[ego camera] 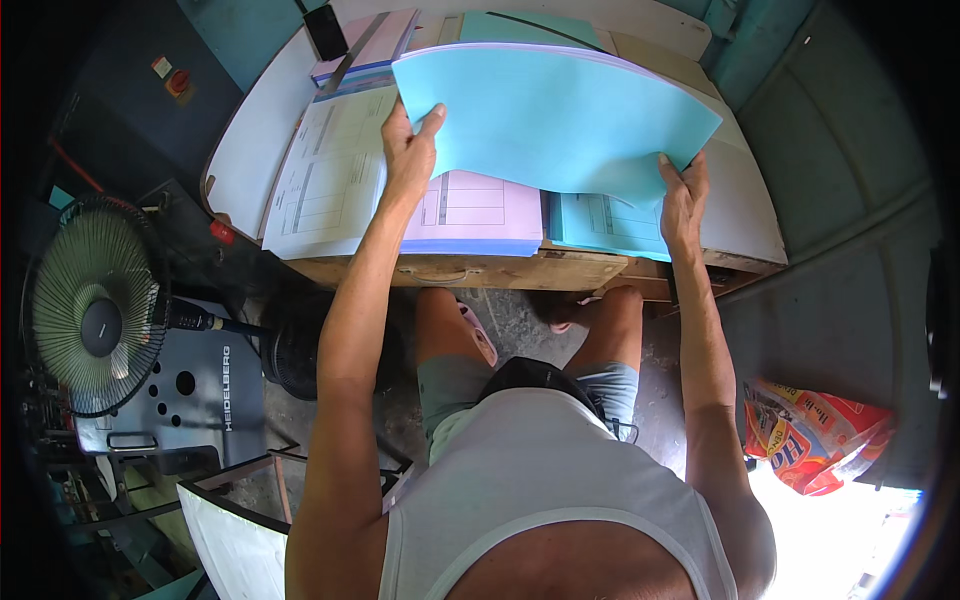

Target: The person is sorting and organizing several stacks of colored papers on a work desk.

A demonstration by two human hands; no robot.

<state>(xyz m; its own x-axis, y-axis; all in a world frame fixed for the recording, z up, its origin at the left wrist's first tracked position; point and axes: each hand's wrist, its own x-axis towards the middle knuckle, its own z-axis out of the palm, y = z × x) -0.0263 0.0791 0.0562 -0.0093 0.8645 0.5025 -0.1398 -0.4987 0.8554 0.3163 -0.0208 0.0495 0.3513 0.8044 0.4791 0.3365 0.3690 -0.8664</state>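
Observation:
A wide stack of sheets with a light blue face (547,112) and pink edges along its top is raised above the desk. My left hand (416,146) grips its left end, thumb on the blue face. At the lower right corner my right hand (684,196) pinches the same stack. Below it lie a pile of white printed forms (322,202), a pile of pink printed forms (480,206) and a pile of blue printed forms (611,225). The raised sheets hide the upper parts of the pink and blue piles.
The wooden desk (510,271) has a drawer front with a metal handle. Behind are a strapped pink pile (371,41), a green pile (525,28) and a black phone-like device (325,34). A fan (101,315) stands left; a red plastic bag (817,435) is at right.

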